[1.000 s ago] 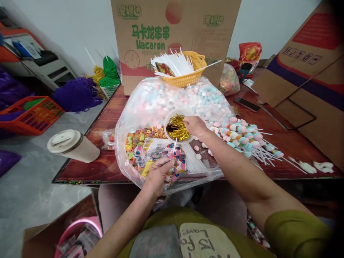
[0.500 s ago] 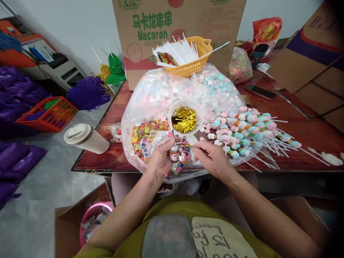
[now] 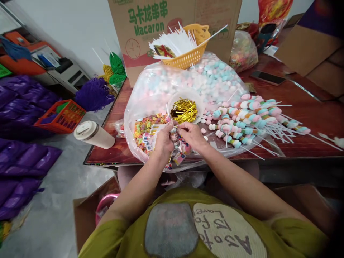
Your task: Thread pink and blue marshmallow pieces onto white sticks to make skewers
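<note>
My left hand [image 3: 164, 139] is closed around the gathered neck of a small clear candy packet [image 3: 174, 137], with a thin white stick rising beside the fingers. At that neck, my right hand [image 3: 192, 135] pinches with thumb and forefinger; the gold twist tie it held out earlier is mostly hidden between the fingertips. Just beyond the hands, a round white tub [image 3: 199, 103] holds a heap of gold twist ties [image 3: 184, 110]. Colourful ring candies [image 3: 145, 127] and printed packets [image 3: 178, 157] lie around and under my left hand.
A large clear bag of pastel marshmallows [image 3: 161, 80] fills the middle of the table, with a yellow basket [image 3: 185, 61] of white sticks on top. Marshmallow skewers [image 3: 247, 118] are piled to the right. A lidded cup [image 3: 94, 134] stands near the left edge; a phone [image 3: 268, 77] lies back right.
My right hand has moved left, up against my left hand at the packet's neck. The gold twist tie that stretched between the hands is now mostly hidden. The view has shifted slightly.
</note>
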`<state>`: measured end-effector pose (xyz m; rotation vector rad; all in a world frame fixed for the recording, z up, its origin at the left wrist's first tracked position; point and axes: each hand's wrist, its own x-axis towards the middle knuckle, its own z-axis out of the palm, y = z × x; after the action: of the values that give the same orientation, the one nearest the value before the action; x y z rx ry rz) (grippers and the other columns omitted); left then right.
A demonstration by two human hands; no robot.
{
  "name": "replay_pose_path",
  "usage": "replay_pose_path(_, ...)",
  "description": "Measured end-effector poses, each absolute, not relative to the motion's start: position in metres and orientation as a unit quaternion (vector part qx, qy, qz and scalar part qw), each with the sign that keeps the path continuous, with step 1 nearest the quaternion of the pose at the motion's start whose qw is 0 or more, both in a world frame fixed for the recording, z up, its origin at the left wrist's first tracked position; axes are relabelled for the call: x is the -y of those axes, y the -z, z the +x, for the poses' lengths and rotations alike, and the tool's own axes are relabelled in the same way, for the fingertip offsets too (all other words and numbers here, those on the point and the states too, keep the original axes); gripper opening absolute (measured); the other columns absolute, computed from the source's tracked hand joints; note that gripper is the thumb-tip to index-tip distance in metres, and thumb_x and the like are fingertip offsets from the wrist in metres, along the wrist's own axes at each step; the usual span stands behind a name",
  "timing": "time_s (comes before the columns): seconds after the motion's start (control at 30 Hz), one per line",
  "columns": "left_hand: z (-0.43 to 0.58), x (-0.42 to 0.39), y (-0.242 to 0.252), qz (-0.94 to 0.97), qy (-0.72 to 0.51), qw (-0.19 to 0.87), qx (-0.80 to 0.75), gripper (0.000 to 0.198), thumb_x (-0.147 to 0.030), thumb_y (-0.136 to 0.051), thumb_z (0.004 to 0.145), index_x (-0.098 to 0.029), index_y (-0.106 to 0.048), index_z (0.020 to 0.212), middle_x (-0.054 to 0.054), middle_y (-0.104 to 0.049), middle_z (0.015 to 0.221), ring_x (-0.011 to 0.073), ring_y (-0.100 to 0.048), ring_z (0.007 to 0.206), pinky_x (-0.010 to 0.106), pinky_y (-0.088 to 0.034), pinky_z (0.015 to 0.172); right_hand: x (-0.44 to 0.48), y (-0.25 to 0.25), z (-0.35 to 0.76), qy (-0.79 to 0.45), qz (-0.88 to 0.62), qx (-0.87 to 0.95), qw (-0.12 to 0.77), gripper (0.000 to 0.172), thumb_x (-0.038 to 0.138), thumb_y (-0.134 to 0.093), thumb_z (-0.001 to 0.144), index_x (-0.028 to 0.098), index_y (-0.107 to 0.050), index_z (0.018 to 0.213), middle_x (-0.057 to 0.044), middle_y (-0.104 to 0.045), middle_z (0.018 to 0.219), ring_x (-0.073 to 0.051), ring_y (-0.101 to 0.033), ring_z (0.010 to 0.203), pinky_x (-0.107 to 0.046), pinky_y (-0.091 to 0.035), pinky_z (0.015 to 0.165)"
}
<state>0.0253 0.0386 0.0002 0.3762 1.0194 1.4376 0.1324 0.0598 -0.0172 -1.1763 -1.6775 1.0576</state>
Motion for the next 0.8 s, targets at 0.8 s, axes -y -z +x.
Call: replay_pose_path(0.8,0.031,0.016,0.002,0.338,-0.533,0.615,-0.473,0.029,-0.039,-0.067,0.068,-0.015,-0.053,0.060,-0.006,-0.045,0.040,0.0042,-0.036,0.030,0.017,-0.023,0.032,-0.015,-0.003,0.158,-0.402,-0.412,0.729,0.369,0.010,0.025,-0.045,0.083,0.020,-0.042,0.091,-0.002,-0.058,0.078,-0.014,-0.055,0.069,-0.025,-0.041,0.064)
